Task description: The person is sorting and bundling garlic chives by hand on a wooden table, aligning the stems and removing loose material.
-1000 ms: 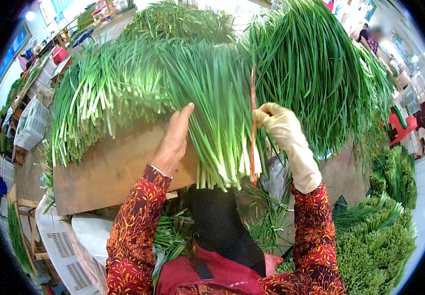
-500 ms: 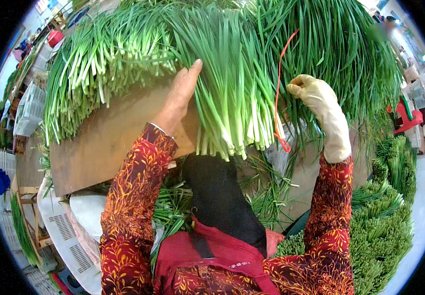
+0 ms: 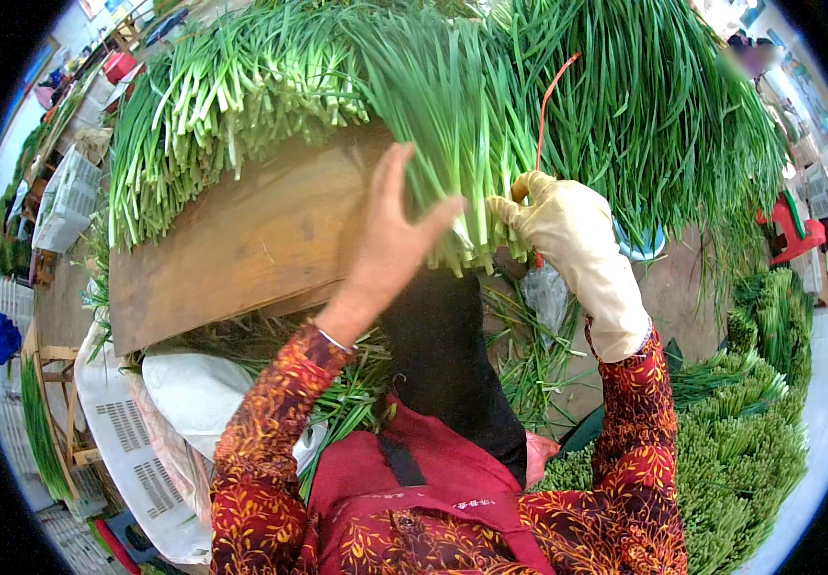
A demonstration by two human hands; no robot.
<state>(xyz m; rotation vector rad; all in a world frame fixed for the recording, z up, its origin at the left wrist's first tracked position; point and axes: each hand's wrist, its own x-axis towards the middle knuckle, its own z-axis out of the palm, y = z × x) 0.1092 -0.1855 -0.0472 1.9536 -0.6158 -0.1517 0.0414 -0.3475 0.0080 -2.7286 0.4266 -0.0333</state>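
Observation:
A bunch of garlic chives [image 3: 462,163] lies in front of me, with pale stalk ends toward me and long green leaves pointing away. My left hand [image 3: 395,235], bare and blurred, is at the bunch's left side with fingers and thumb apart. A cream glove covers my right hand [image 3: 572,230], whose curled fingers meet the right edge of the stalks. A thin red tie [image 3: 545,105] runs down to those fingers, and its lower end shows just below them. What the gloved fingers pinch is hidden.
Heaped chives [image 3: 241,105] lie far left on a brown wooden board [image 3: 270,249]; more chives [image 3: 644,115] hang at right. Trimmed bundles [image 3: 720,460] are stacked lower right. A white plastic crate [image 3: 131,450] stands lower left, and a red stool [image 3: 792,230] at right.
My left hand has moved right and spread its fingers. The right hand has come left and down to the stalks and the red tie. The bunch's cut ends sit higher in view.

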